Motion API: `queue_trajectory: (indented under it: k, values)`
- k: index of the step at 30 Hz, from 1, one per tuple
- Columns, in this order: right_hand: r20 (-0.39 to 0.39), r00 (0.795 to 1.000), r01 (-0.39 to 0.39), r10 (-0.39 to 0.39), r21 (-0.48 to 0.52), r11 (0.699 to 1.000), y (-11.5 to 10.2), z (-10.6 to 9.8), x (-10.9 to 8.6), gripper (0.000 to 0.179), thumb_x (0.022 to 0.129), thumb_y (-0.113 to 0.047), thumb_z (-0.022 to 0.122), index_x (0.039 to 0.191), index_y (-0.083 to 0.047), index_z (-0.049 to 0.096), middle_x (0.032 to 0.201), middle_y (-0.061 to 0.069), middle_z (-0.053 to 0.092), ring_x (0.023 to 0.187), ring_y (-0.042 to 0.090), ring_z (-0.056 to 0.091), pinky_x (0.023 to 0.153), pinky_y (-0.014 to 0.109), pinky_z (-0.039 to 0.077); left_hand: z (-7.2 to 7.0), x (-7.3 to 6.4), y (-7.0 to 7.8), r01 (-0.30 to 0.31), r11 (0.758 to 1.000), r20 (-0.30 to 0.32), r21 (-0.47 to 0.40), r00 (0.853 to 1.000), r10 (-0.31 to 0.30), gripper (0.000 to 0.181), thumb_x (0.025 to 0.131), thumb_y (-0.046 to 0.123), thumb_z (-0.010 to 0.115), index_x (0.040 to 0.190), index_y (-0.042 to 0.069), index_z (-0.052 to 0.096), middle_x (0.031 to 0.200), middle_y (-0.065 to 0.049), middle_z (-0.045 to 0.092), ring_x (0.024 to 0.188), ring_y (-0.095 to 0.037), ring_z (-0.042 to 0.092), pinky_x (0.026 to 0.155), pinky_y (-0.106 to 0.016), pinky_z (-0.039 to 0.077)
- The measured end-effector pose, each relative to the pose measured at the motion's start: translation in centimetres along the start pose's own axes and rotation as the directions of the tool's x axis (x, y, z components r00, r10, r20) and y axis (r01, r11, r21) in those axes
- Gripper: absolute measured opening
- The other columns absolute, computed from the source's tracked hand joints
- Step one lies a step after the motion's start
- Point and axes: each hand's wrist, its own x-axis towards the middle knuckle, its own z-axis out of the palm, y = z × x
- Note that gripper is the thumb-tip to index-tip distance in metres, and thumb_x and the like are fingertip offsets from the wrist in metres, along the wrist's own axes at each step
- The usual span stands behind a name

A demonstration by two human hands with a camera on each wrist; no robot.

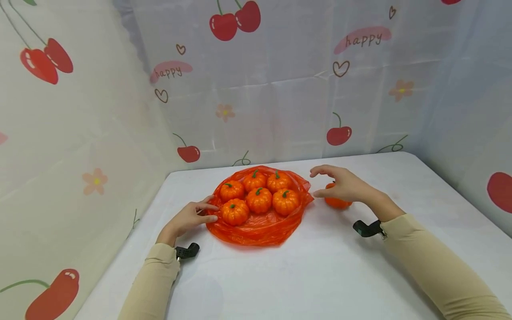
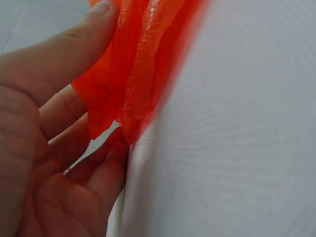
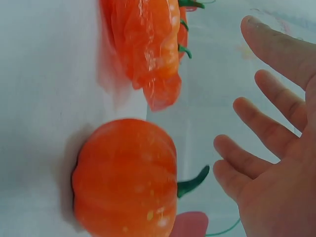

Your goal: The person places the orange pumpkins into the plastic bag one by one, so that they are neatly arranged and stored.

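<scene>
An orange plastic bag (image 1: pixel 256 233) lies spread on the table with several small orange pumpkins (image 1: pixel 258 200) with green stems inside its rim. My left hand (image 1: pixel 191 221) holds the bag's left edge, the thumb on the near side and the fingers at the far side. In the left wrist view the crumpled film (image 2: pixel 140 64) passes between thumb and fingers. My right hand (image 1: pixel 344 183) hovers right of the bag with fingers spread and nothing in them. Below and behind it a single pumpkin (image 3: pixel 128 180) sits on the table, partly hidden by the hand in the head view.
The white table (image 1: pixel 256 284) extends toward me and to both sides. A light curtain (image 1: pixel 276 89) printed with cherries, hearts and flowers hangs behind the table and along its sides. Each wrist carries a small black camera (image 1: pixel 188 251).
</scene>
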Motion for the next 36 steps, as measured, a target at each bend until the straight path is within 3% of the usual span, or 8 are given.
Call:
queue_trajectory:
  k: [8,20,26,36]
  values:
    - [0.012,0.999,-0.052,0.052,0.009,0.999,1.5,-1.4,-1.0,0.055,0.086,-0.036,0.085,0.134,-0.024,0.06,0.153,0.007,0.052,0.145,0.037,0.039,0.114,0.072,0.034,-0.2,0.0,0.2,0.008,1.0,-0.008,0.004,1.0,-0.008,0.043,0.087,0.042,0.082,0.125,0.021,0.076,0.168,-0.004,0.035,0.159,-0.036,0.024,0.126,-0.055,0.028]
    - [0.025,0.997,-0.082,0.079,0.132,0.988,4.8,-2.0,-2.2,0.054,0.088,-0.027,0.083,0.133,-0.013,0.058,0.152,0.016,0.051,0.146,0.05,0.036,0.121,0.07,0.025,-0.1,0.1,0.1,0.006,1.0,-0.003,0.003,1.0,-0.006,0.044,0.087,0.043,0.082,0.125,0.022,0.076,0.168,-0.002,0.035,0.159,-0.034,0.023,0.127,-0.055,0.026]
    - [0.057,0.995,-0.088,0.078,0.194,0.977,6.3,-2.1,-2.5,0.049,0.09,-0.023,0.081,0.132,-0.01,0.06,0.153,0.019,0.051,0.144,0.051,0.041,0.119,0.067,0.031,-0.1,0.0,0.2,0.017,1.0,-0.017,0.006,1.0,-0.017,0.043,0.087,0.042,0.082,0.125,0.021,0.076,0.168,-0.004,0.035,0.159,-0.035,0.024,0.126,-0.053,0.029]
    - [0.102,0.989,-0.125,0.105,0.212,0.969,7.8,-1.7,-2.9,0.052,0.089,-0.024,0.082,0.133,-0.01,0.059,0.157,0.022,0.046,0.143,0.05,0.044,0.114,0.063,0.042,0.1,-0.1,0.1,0.007,1.0,-0.006,0.0,1.0,-0.007,0.043,0.087,0.043,0.082,0.125,0.023,0.076,0.168,-0.001,0.036,0.159,-0.035,0.022,0.127,-0.058,0.025]
